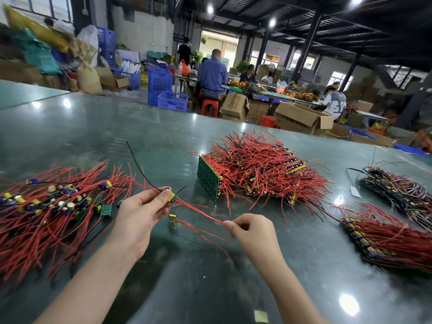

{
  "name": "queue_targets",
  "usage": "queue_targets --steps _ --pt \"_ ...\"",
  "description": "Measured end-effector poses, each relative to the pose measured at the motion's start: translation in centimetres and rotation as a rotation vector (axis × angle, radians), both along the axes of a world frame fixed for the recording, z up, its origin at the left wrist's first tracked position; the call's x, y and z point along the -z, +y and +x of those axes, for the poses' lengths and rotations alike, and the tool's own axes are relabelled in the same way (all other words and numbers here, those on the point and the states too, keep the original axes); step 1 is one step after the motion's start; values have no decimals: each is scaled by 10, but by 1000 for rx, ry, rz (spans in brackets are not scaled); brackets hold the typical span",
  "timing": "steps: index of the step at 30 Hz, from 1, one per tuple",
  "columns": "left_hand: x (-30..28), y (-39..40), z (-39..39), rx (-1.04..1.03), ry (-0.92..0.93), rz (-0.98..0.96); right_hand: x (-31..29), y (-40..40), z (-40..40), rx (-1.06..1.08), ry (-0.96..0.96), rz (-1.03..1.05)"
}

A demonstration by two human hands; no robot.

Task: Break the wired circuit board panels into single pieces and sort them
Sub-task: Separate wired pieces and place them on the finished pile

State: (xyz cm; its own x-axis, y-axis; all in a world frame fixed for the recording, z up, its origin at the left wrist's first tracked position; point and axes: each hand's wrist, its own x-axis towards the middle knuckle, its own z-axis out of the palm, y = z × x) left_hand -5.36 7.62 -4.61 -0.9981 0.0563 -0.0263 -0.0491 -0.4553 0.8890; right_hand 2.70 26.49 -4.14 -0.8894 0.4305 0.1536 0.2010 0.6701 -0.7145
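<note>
left hand (142, 212) pinching single circuit board (171, 196) between thumb and fingers | right hand (251, 228) pinching its red wires (198, 210), pulling taut | second board (171, 221) dangling below

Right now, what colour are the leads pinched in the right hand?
Red. The right hand pinches thin red wires running from the small board in the left hand; head view.

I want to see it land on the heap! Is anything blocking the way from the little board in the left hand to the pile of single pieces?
Nothing visible. Left hand holds the board; only bare table lies toward the pile.
</note>
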Motion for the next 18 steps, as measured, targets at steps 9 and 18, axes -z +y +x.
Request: queue_targets --steps 9,18 --pt "-4 0 2 -50 2 -2 3 -4 -2 -11 -47 110" --pt "-16 -51 -27 -29 -147 -14 2 -14 0 -227 166 -193"
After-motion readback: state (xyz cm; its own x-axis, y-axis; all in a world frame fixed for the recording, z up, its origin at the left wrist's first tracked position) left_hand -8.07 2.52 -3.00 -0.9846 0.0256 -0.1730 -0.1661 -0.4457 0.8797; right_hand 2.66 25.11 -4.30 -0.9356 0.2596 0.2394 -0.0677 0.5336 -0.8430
